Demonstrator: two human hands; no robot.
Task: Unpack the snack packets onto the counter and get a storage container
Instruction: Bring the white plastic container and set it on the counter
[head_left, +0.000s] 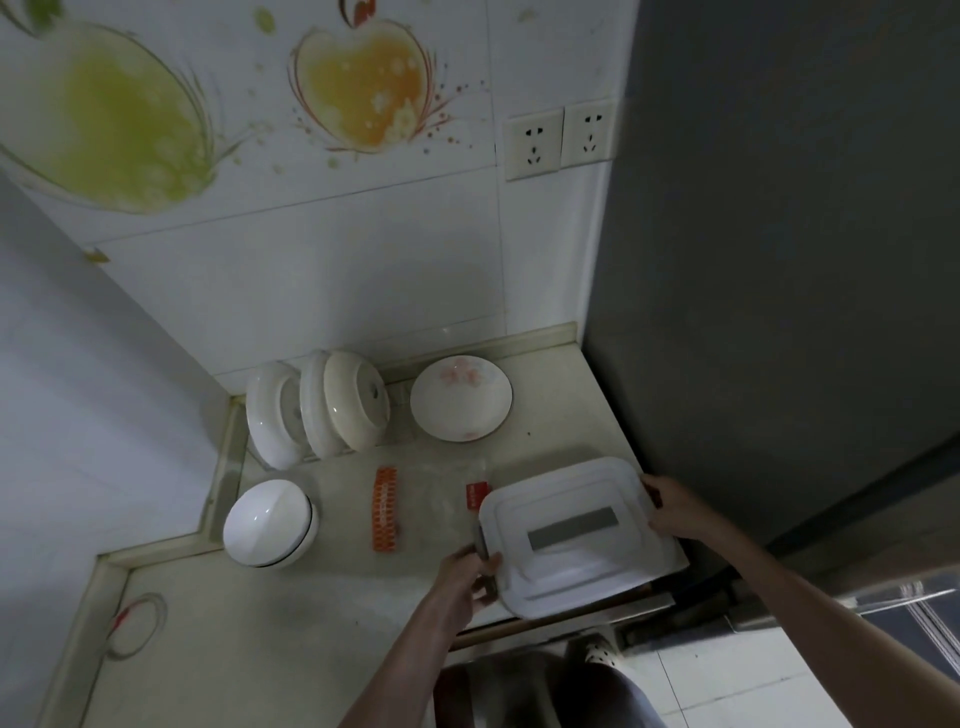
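Counter (291, 613) edge: storage container (571, 535) between both hands' curled fingers (485, 564).

Home kitchen, counter (291, 613), plates (311, 410), sockets (535, 143)

Both hands grip a white lidded container (574, 535) over the counter (291, 613) edge: left hand (467, 577) at its left side, right hand (675, 506) at right. Orange packet (384, 509), upturned bowl (270, 522), plate (460, 397) behind.
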